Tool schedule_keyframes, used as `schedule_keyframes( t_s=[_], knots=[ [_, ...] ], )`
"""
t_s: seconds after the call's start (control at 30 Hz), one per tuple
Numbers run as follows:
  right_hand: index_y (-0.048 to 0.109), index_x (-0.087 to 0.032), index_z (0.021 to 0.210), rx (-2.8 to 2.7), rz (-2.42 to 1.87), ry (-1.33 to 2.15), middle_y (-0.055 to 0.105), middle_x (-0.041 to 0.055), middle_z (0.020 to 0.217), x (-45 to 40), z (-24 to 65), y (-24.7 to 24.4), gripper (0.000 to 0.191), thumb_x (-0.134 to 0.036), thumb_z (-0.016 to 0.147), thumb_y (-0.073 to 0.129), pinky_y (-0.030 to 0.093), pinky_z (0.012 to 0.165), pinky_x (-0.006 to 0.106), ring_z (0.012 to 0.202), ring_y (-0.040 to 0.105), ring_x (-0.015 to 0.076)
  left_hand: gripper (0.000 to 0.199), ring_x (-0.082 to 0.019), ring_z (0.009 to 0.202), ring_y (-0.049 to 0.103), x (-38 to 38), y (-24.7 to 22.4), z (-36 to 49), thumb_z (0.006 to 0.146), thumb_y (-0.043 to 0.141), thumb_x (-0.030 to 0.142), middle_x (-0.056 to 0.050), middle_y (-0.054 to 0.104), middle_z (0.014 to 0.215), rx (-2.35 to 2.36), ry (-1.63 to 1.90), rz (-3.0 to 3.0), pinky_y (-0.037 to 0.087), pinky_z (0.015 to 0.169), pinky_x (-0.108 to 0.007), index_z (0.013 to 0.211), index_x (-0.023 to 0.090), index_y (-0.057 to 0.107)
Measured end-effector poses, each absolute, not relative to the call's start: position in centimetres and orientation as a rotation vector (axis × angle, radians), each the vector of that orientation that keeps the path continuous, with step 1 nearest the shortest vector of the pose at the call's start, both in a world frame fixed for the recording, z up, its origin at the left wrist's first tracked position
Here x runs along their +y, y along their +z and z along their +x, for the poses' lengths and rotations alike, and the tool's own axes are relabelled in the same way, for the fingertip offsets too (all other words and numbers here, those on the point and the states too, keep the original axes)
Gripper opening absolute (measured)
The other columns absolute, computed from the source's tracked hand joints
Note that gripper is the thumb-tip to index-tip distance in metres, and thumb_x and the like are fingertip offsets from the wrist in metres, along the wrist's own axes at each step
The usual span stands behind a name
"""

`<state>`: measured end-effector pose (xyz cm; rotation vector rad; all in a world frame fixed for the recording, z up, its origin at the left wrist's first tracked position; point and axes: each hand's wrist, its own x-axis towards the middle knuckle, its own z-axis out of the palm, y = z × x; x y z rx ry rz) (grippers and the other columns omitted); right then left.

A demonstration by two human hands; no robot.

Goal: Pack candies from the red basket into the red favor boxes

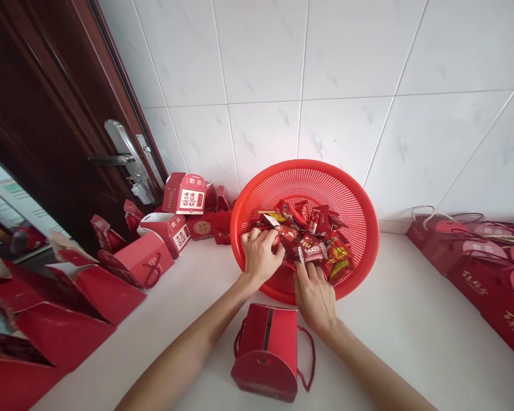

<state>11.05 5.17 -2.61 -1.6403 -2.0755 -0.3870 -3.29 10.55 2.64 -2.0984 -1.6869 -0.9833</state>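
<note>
While the left hand [261, 254] reaches over the basket's left rim with its fingers curled inward, a bit of red shows beside the thumb, though I cannot tell whether it is pinched or merely touched. Just to its right, the right hand [316, 292] comes over the near rim, palm down, its fingers close together and their tips against a dark red packet [312, 252] with white lettering; whether they grip it is hidden. Around both hands lies a loose heap of wrapped sweets [320, 220], mostly red, with a red-and-yellow packet [339, 258] at the right of the heap. All this sits inside a round red basket [370, 240] with perforated walls, placed toward the back edge of the white counter [398, 319]. Between the forearms, just beside the basket's near rim, stands a red box [252, 334] with a dark slit along its top, a rounded end panel facing the near edge and a cord handle [313, 357] on its right. Along the counter's left edge runs a row of red cartons [96, 294], several open, and toward the back left corner smaller boxes [192, 198] are stacked. More red packages [466, 274] with gold lettering line the right side. Behind rises a tiled wall [346, 51], with a dark wooden door [47, 74] at left.
</note>
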Motion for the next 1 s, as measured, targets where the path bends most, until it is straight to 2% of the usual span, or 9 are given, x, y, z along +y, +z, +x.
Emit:
schedule_keyframes(
  t_s=[0.13, 0.23, 0.37, 0.5, 0.63, 0.83, 0.93, 1.0],
  knots=[
    [0.061, -0.019, 0.121, -2.075, -1.626, -0.37, 0.066, 0.0083, 0.094, 5.3, 11.2, -3.0, 0.028, -0.014, 0.096, 0.048, 0.032, 0.048, 0.026, 0.083, 0.058, 0.0206, 0.011, -0.024, 0.081, 0.06, 10.4, 2.2, -3.8, 0.08, 0.06, 0.015, -0.002, 0.071, 0.069, -1.557, -1.061, -2.171, 0.043, 0.081, -0.038, 0.073, 0.022, 0.063],
    [0.06, -0.018, 0.123, -2.063, -1.612, -0.363, 0.066, 0.0094, 0.097, 5.4, 11.2, -3.2, 0.03, -0.015, 0.096, 0.049, 0.035, 0.05, 0.025, 0.085, 0.059, 0.0207, 0.011, -0.02, 0.068, 0.061, 10.1, 1.6, -4.4, 0.081, 0.058, 0.014, -0.001, 0.069, 0.064, -1.455, -1.037, -2.245, 0.046, 0.077, -0.034, 0.077, 0.021, 0.066],
    [0.06, -0.018, 0.124, -2.05, -1.607, -0.342, 0.067, 0.0105, 0.101, 5.4, 11.2, -3.4, 0.031, -0.015, 0.095, 0.05, 0.037, 0.052, 0.026, 0.085, 0.06, 0.0213, 0.017, -0.017, 0.055, 0.062, 9.1, 0.6, -5.6, 0.082, 0.058, 0.016, 0.001, 0.067, 0.058, -1.38, -0.8, -2.45, 0.046, 0.065, -0.03, 0.09, 0.021, 0.072],
    [0.061, -0.018, 0.124, -2.06, -1.594, -0.352, 0.067, 0.0104, 0.101, 5.4, 11.3, -3.7, 0.031, -0.014, 0.096, 0.049, 0.039, 0.054, 0.027, 0.089, 0.06, 0.0227, 0.038, -0.018, 0.062, 0.067, 8.1, -0.2, -6.5, 0.082, 0.057, 0.017, 0.0, 0.074, 0.072, -1.375, -0.647, -2.639, 0.045, 0.056, -0.026, 0.118, 0.022, 0.069],
    [0.062, -0.017, 0.121, -2.055, -1.568, -0.375, 0.068, 0.0098, 0.1, 5.5, 11.5, -3.9, 0.028, -0.014, 0.096, 0.049, 0.04, 0.055, 0.028, 0.089, 0.06, 0.0237, 0.042, -0.015, 0.067, 0.068, 7.5, -0.3, -6.8, 0.085, 0.052, 0.017, 0.0, 0.075, 0.08, -1.317, -0.806, -2.753, 0.051, 0.061, -0.023, 0.125, 0.02, 0.065],
    [0.063, -0.018, 0.116, -2.074, -1.475, -0.352, 0.07, 0.0092, 0.099, 6.0, 12.1, -3.8, 0.026, -0.012, 0.093, 0.051, 0.041, 0.063, 0.029, 0.092, 0.058, 0.0232, 0.032, -0.011, 0.071, 0.069, 7.5, 2.6, -6.0, 0.094, 0.049, 0.02, -0.003, 0.077, 0.094, -0.995, -1.215, -2.77, 0.056, 0.072, -0.022, 0.121, 0.02, 0.066],
    [0.065, -0.019, 0.11, -2.051, -1.489, -0.333, 0.07, 0.0075, 0.092, 6.2, 12.2, -3.6, 0.023, -0.012, 0.092, 0.052, 0.038, 0.062, 0.029, 0.09, 0.058, 0.0229, 0.026, -0.014, 0.082, 0.072, 8.7, 5.4, -4.6, 0.095, 0.049, 0.02, -0.004, 0.077, 0.097, -0.875, -1.265, -2.746, 0.057, 0.08, -0.026, 0.11, 0.02, 0.07],
    [0.065, -0.02, 0.108, -2.046, -1.49, -0.329, 0.07, 0.0071, 0.09, 6.2, 12.1, -3.6, 0.022, -0.012, 0.092, 0.052, 0.038, 0.063, 0.028, 0.089, 0.058, 0.0228, 0.024, -0.014, 0.081, 0.071, 9.7, 7.1, -3.1, 0.093, 0.051, 0.019, -0.004, 0.077, 0.095, -0.87, -1.227, -2.767, 0.057, 0.079, -0.027, 0.104, 0.02, 0.072]
  ],
)
